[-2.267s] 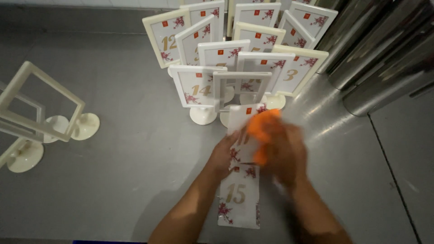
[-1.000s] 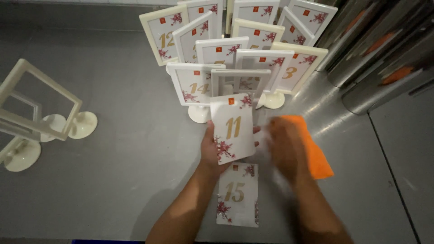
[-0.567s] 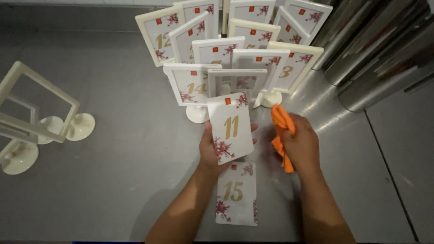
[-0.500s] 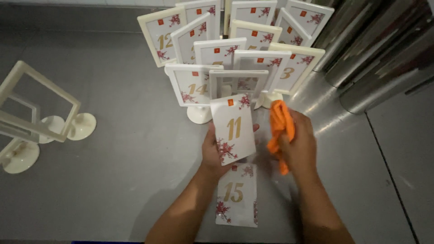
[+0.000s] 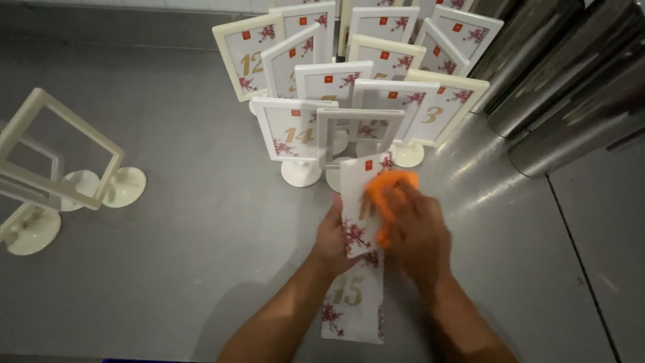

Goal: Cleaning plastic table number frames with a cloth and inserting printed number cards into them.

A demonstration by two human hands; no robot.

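Wiping white floral card (image 5: 355, 202) (orange cloth (image 5: 388, 191))

dim light, steel glare, blurred hands

Grey steel worktop (image 5: 168, 222), shiny metal cylinders (image 5: 571, 87)

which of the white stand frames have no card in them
The two empty frames at the far left, apart from the cluster; you see the steel table through them, while the clustered frames hold flowered cards.
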